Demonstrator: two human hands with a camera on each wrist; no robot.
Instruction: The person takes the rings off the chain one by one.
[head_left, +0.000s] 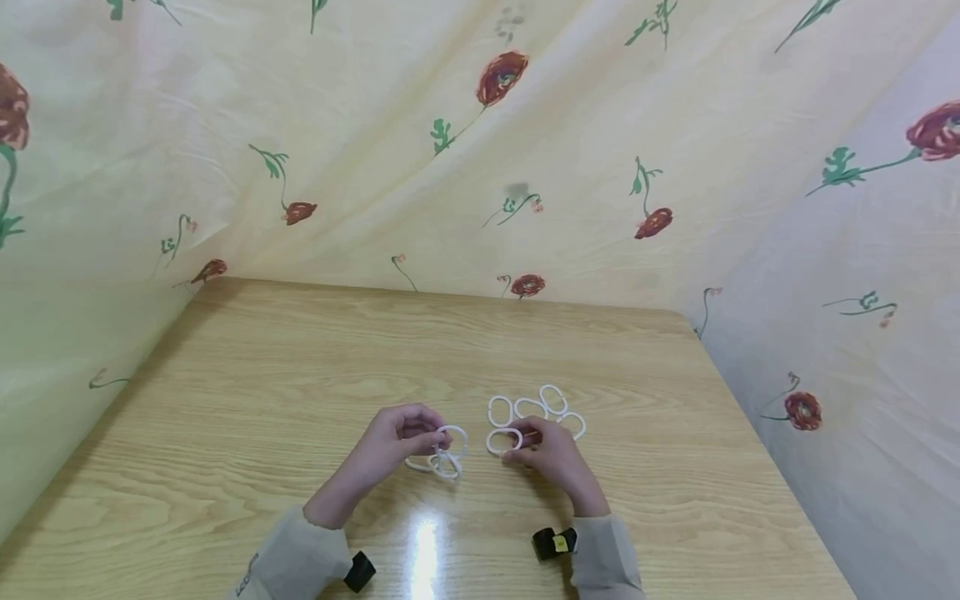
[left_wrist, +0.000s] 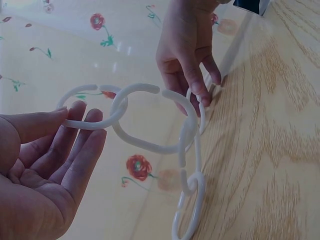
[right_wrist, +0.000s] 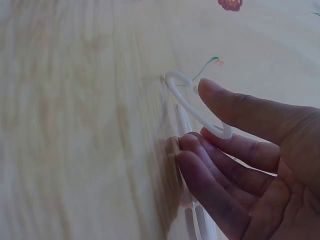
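My left hand pinches an oval white plastic chain link between thumb and fingers. From it hangs a short chain of several joined links, each with a small gap in its side; its lower end reaches the table. To the right, my right hand pinches a single white link between thumb and forefinger, tilted just over the wood. The other fingers of that hand are bent close to the tabletop. A space separates the single link from the chain in the head view.
Several loose white links, among them one at the left and one at the back, lie on the wooden table just beyond my right hand. A flower-printed cloth hangs behind the table and along its sides.
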